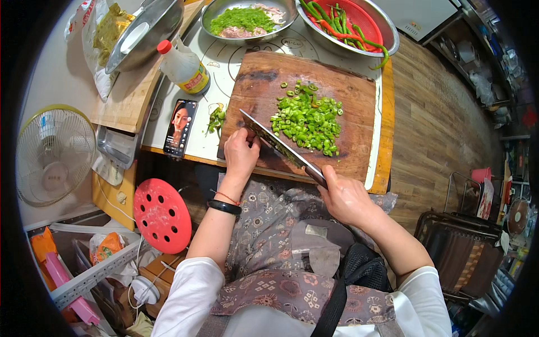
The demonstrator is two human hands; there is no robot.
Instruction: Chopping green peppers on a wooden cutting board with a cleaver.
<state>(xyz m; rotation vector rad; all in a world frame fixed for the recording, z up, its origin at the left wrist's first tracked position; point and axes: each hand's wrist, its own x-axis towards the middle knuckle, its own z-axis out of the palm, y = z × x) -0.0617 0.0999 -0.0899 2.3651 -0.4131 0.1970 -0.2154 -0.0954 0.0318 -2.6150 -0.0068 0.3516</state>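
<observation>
My right hand [347, 196] grips the dark handle of a cleaver [276, 141], whose blade slants up and left over the near left part of a wooden cutting board [353, 92]. Bits of green cling to the blade. My left hand [242, 149] is by the board's near left edge, its fingertips close to the blade's far end; whether they hold anything is hidden. A pile of chopped green chili peppers [309, 122] lies on the board, right of the blade. Green pepper scraps [216, 120] lie on the table just left of the board.
Behind the board stand a metal bowl of minced meat and chopped greens [248, 21] and a metal basin [393, 36] holding a red colander [370, 21] with whole peppers. A bottle [187, 69] and a lit smartphone [181, 128] are at the left. A red round stool [162, 215] stands below.
</observation>
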